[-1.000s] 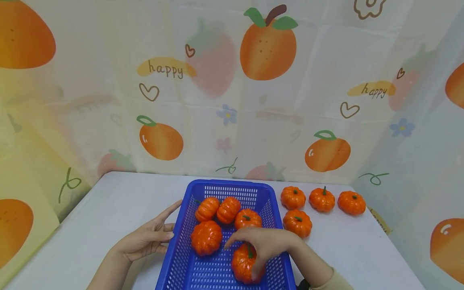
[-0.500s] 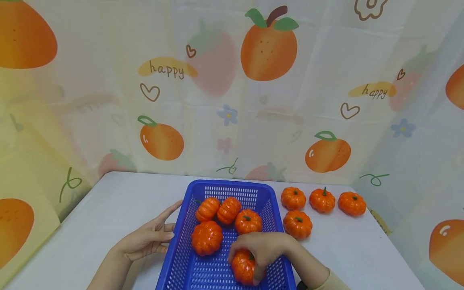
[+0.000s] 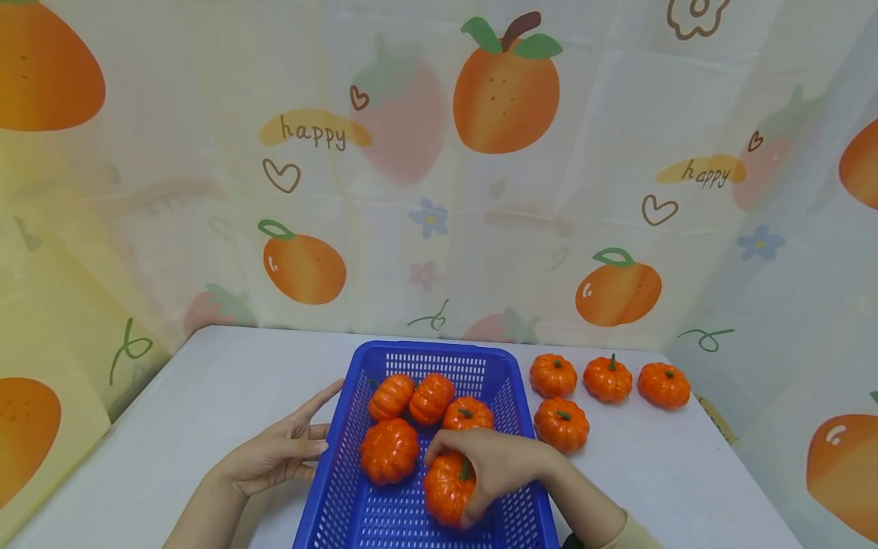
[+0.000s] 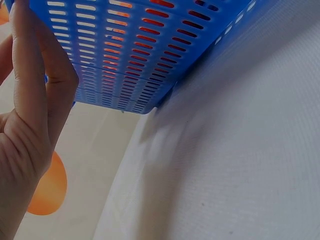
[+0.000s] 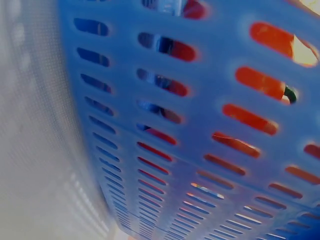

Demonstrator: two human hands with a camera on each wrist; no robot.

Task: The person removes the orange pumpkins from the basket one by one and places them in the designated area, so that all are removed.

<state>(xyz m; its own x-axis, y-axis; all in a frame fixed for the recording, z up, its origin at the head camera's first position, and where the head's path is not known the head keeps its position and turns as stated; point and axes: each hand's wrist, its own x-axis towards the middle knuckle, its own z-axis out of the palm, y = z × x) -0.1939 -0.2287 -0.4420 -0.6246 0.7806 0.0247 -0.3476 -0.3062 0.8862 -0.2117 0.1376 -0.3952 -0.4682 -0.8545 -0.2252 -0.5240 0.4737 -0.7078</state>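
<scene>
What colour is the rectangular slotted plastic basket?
Blue; the basket shows best in the head view.

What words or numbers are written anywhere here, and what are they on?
"happy": on a yellow patch printed on the wall cloth, left of the big printed fruit.
"happy": on another yellow patch on the same cloth, farther right.
Some faint marks on the cloth are too pale to read.
I see no writing on the pumpkins or the blue basket, and no numbers anywhere.

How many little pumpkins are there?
9: five pumpkins in the blue basket, four on the table to its right. The basket's cut-off near end could hide more.
</scene>
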